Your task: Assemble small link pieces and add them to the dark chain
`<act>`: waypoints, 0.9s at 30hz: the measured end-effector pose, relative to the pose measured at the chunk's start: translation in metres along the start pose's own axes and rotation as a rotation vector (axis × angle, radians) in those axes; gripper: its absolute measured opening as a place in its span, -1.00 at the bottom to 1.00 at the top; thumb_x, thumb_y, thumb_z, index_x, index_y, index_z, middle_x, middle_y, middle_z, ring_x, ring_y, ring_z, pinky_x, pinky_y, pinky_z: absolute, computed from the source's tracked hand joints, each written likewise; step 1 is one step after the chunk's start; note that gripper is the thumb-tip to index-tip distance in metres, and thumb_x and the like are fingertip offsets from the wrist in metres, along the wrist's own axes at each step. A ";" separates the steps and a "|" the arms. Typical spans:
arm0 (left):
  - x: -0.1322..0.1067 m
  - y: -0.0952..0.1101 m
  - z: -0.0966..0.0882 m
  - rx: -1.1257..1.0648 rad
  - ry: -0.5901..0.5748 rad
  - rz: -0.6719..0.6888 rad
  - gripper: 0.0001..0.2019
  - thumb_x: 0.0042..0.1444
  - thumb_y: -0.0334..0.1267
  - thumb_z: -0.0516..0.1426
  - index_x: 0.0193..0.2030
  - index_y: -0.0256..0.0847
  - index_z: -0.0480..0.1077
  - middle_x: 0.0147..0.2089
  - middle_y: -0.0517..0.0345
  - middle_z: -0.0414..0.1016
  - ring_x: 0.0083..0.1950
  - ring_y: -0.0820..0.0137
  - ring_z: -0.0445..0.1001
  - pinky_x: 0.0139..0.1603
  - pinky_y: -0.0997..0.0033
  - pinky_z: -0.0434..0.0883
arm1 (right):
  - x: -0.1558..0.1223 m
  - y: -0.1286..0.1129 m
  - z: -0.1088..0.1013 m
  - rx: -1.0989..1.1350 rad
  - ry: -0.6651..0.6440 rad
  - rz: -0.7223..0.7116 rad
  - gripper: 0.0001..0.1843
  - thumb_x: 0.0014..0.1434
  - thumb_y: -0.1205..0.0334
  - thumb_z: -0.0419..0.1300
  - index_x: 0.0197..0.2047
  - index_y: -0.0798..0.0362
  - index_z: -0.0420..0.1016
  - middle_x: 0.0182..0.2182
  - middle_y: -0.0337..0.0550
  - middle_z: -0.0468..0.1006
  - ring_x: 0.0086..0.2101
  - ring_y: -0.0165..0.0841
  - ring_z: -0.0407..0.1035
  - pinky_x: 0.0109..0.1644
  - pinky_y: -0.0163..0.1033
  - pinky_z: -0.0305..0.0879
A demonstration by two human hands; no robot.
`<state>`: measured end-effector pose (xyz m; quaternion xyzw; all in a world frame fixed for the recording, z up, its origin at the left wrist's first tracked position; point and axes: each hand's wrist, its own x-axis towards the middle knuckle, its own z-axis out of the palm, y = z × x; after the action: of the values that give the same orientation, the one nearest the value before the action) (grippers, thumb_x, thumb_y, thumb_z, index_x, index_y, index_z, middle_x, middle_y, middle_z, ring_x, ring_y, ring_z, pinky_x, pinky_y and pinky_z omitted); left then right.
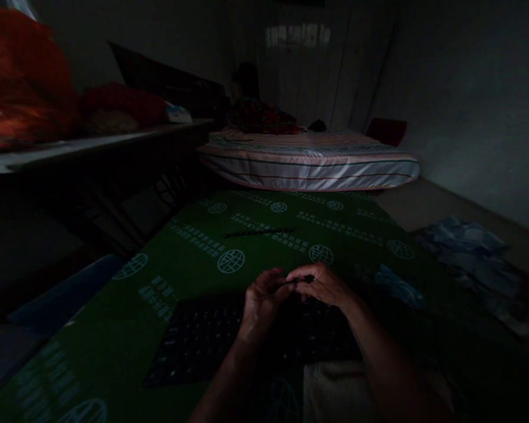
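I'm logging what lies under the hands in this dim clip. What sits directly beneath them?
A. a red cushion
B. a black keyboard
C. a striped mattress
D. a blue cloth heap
B: both the left hand and the right hand hover over the black keyboard, which lies on the green printed sheet.

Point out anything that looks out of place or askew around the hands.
The black keyboard lies skewed on the green printed cloth, not on a desk. A thin dark stick lies loose beyond it. Left hand and right hand pinch a small dark piece; too dim to identify.
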<state>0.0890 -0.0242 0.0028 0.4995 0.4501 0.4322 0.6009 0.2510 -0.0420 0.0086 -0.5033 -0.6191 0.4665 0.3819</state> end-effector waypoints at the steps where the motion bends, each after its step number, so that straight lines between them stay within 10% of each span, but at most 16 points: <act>1: 0.000 0.000 0.000 -0.002 -0.004 0.000 -0.57 -0.25 -0.27 0.31 -0.17 -0.25 0.38 -0.34 0.15 0.57 -0.32 0.37 0.53 -0.30 0.49 0.42 | 0.000 0.000 0.000 0.002 0.003 -0.003 -0.71 -0.02 0.21 0.18 -0.20 0.12 0.52 -0.60 -0.30 0.38 -0.62 -0.50 0.28 -0.54 -0.43 0.15; 27: -0.001 0.015 0.013 0.306 0.086 0.042 -0.68 -0.22 -0.11 0.26 -0.30 -0.23 0.49 -0.29 0.10 0.57 -0.21 0.25 0.50 -0.30 0.45 0.42 | 0.008 0.000 -0.013 0.022 -0.009 -0.090 -0.84 0.04 0.33 0.19 -0.25 0.14 0.42 -0.49 -0.35 0.35 -0.64 -0.60 0.28 -0.52 -0.45 0.20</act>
<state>0.1002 -0.0255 0.0188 0.5754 0.5256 0.3921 0.4887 0.2617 -0.0314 0.0120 -0.4684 -0.6376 0.4579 0.4056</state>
